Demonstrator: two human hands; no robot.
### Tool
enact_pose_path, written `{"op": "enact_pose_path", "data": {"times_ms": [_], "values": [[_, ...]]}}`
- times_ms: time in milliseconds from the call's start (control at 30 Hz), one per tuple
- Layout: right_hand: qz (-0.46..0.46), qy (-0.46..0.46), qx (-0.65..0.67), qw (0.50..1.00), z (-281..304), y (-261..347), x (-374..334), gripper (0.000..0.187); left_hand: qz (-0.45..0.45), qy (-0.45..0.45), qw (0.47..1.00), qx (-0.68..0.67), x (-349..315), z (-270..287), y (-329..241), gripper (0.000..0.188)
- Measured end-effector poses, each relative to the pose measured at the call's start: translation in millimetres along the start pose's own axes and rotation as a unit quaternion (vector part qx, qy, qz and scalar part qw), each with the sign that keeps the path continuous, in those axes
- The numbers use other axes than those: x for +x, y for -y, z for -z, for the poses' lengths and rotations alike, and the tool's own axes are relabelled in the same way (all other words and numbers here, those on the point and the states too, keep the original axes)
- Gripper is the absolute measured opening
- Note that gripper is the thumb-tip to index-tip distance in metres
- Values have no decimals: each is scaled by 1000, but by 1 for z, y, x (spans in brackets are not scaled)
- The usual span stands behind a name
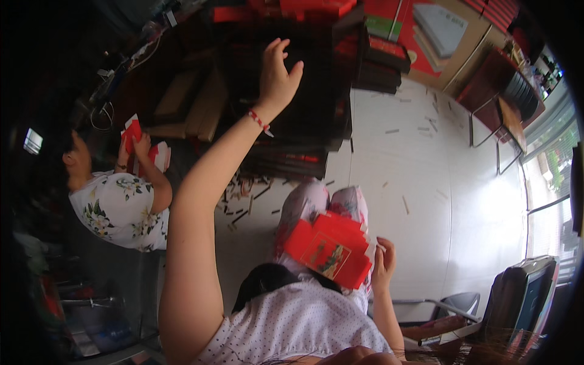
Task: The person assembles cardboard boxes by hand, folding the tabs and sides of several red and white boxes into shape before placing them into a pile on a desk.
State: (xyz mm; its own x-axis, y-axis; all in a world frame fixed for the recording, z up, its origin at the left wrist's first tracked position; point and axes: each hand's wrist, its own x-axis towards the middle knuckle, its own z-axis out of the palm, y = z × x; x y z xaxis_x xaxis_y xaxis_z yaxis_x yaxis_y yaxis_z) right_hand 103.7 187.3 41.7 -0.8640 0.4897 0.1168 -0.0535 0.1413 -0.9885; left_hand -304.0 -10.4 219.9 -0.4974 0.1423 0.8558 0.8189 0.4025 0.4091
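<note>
My left hand (281, 79) is raised over a dark table, its fingers apart and nothing in it. A red beaded bracelet (260, 123) circles that wrist. On my lap lies a fanned stack of red printed cards (331, 250), the top one bearing a gold-framed picture. At the right edge of this stack, my right hand (383, 261) has its fingers curled on a white-edged corner of a card.
Red pieces (304, 6) lie on the dark table's (304, 79) far part. To the left, another person (125, 207) holds a red card piece (132, 131). Small strips (243, 188) litter the floor. A chair (508, 125) stands at right, beside the window.
</note>
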Motion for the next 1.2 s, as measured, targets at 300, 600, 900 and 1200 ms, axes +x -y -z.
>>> {"op": "enact_pose_path", "data": {"times_ms": [300, 600, 900, 1200], "values": [[93, 218, -360, 902, -2, 27, -8, 74, -51, 480, 875, -36, -211, 44, -95, 68], [69, 291, -395, 869, -9, 22, -9, 106, 4, 619, 781, -83, -274, 69, -140, 97], [64, 297, -394, 868, 9, 25, -13, 106, 46, 597, 788, -140, -278, 68, -138, 80], [67, 271, -274, 920, 28, 15, -20, 103, 57, 601, 782, -154, -267, 67, -140, 70]]}}
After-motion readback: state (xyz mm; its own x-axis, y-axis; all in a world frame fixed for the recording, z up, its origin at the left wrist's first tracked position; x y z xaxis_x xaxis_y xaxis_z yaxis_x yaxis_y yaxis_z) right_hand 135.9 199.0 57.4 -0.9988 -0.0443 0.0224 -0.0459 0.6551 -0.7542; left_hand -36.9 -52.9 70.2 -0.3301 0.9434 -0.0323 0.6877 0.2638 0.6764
